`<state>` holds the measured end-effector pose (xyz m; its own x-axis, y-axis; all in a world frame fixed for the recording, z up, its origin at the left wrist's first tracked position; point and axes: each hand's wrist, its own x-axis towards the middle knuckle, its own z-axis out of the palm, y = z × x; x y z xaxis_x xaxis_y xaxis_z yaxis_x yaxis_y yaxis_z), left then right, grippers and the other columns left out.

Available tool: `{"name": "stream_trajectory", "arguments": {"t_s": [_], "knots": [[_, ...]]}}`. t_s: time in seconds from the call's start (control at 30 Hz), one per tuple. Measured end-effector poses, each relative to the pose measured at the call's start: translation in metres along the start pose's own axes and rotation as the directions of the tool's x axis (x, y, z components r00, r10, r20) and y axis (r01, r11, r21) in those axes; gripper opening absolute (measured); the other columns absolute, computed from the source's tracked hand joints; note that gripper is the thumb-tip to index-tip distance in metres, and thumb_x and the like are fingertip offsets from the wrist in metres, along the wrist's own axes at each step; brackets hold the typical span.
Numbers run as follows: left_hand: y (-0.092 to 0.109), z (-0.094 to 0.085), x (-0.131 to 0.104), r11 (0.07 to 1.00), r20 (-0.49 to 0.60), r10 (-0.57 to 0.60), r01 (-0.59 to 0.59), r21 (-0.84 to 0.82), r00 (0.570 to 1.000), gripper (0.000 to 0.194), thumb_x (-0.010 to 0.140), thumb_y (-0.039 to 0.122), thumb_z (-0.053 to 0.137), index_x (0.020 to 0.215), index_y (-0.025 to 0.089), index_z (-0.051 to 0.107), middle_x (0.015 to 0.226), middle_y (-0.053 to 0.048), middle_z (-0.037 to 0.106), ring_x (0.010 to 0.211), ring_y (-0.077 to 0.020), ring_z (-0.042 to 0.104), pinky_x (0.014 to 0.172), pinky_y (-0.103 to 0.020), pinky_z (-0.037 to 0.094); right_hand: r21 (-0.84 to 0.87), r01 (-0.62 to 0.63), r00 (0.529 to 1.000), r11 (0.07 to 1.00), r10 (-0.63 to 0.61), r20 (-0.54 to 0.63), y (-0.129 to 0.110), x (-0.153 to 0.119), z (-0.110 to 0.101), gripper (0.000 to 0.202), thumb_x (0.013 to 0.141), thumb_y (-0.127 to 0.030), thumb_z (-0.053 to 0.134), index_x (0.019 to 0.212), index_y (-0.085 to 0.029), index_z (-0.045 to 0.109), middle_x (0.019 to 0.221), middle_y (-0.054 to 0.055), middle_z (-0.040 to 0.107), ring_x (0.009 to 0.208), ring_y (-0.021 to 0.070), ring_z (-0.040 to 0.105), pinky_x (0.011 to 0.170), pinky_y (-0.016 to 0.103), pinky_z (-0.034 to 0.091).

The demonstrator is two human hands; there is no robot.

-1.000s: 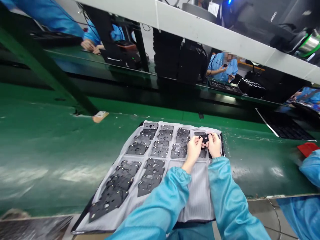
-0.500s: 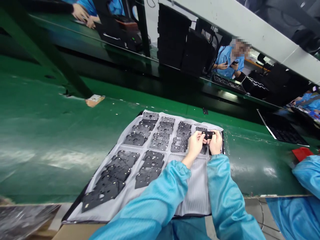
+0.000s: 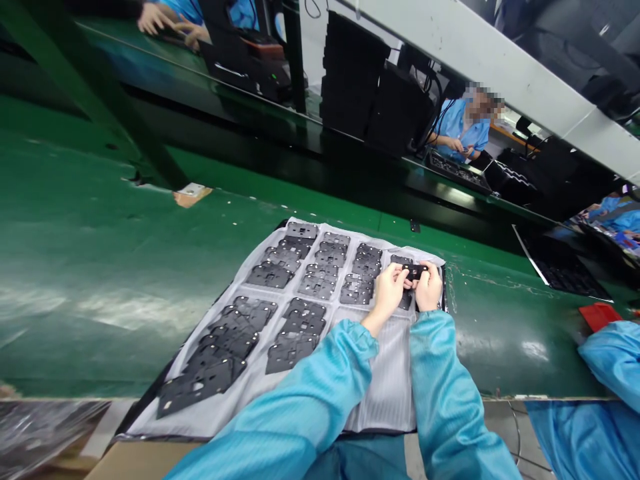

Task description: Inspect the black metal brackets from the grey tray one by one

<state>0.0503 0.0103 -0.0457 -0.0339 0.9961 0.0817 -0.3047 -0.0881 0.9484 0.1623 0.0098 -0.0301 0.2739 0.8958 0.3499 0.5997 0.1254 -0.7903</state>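
Observation:
A small flat black plate with cut-outs (image 3: 414,271) is pinched at its two ends between my hands. My left hand (image 3: 390,288) grips its left end, and my right hand (image 3: 429,287) has its right end. Both are over the far right compartment of a tray (image 3: 385,373) lined with whitish translucent sheeting. Beneath them, similar plates are partly hidden by my fingers. Overlapping black plates (image 3: 318,280) fill the other far compartments. More plates (image 3: 215,353) lie fanned out at the near left, beside another group (image 3: 296,337). Bare sheeting shows in the near right part.
The tray lies on a green bench (image 3: 90,267) by its front edge. A green post (image 3: 135,120) rises at the left. One loose black piece (image 3: 415,227) lies beyond the tray. At the right are a red bin (image 3: 599,316) and a co-worker's blue sleeve (image 3: 613,357). Another person (image 3: 463,127) sits opposite.
The view has shifted slightly. My hands keep the plate in nearly the same place above the tray. The person opposite has lowered their hands.

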Motion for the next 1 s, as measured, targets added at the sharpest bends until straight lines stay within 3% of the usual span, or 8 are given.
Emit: {"name": "stream_trajectory", "arguments": {"t_s": [0.2, 0.37, 0.57, 1.0], "knots": [[-0.001, 0.0, 0.001, 1.0, -0.023, 0.01, -0.011, -0.004, 1.0, 0.021, 0.086, 0.036, 0.056, 0.091, 0.015, 0.054, 0.066, -0.001, 0.064, 0.056, -0.0145, 0.067, 0.054, -0.023, 0.055, 0.096, -0.063, 0.995, 0.993, 0.07, -0.066, -0.002, 0.0, 0.004, 0.037, 0.091, -0.031, 0.033, 0.113, -0.015, 0.057, 0.083, 0.005, 0.064, 0.051, 0.012, 0.054, 0.052, 0.024, 0.043], [0.0, 0.001, 0.0, 0.999, -0.08, 0.031, -0.03, 0.015, 0.996, 0.019, 0.088, 0.035, 0.053, 0.091, 0.017, 0.052, 0.067, -0.002, 0.065, 0.058, -0.0144, 0.067, 0.057, -0.024, 0.055, -0.001, 0.081, 0.955, 0.997, -0.078, -0.287, -0.008, 0.002, 0.001, 0.023, 0.09, -0.036, 0.047, 0.095, -0.016, 0.058, 0.09, 0.007, 0.061, 0.077, 0.0164, 0.058, 0.069, 0.027, 0.047], [0.006, 0.001, -0.006, 0.983, -0.075, 0.126, -0.115, 0.14, 0.989, 0.013, 0.091, 0.031, 0.05, 0.094, 0.019, 0.052, 0.077, -0.004, 0.068, 0.069, -0.0155, 0.069, 0.066, -0.024, 0.054, -0.082, 0.185, 0.952, 0.979, -0.2, -0.234, -0.015, 0.0, -0.001, 0.017, 0.089, -0.031, 0.051, 0.081, -0.017, 0.058, 0.081, 0.004, 0.056, 0.07, 0.0147, 0.052, 0.068, 0.027, 0.045], [0.011, -0.003, -0.008, 0.888, 0.025, 0.244, -0.234, 0.395, 0.969, 0.015, 0.093, 0.021, 0.044, 0.095, 0.021, 0.058, 0.086, -0.004, 0.069, 0.081, -0.017, 0.066, 0.074, -0.026, 0.049, -0.045, 0.175, 0.945, 0.984, -0.18, -0.272, -0.011, 0.003, -0.001, 0.019, 0.087, -0.031, 0.053, 0.077, -0.016, 0.059, 0.074, 0.002, 0.055, 0.065, 0.0135, 0.05, 0.063, 0.026, 0.043]]}}
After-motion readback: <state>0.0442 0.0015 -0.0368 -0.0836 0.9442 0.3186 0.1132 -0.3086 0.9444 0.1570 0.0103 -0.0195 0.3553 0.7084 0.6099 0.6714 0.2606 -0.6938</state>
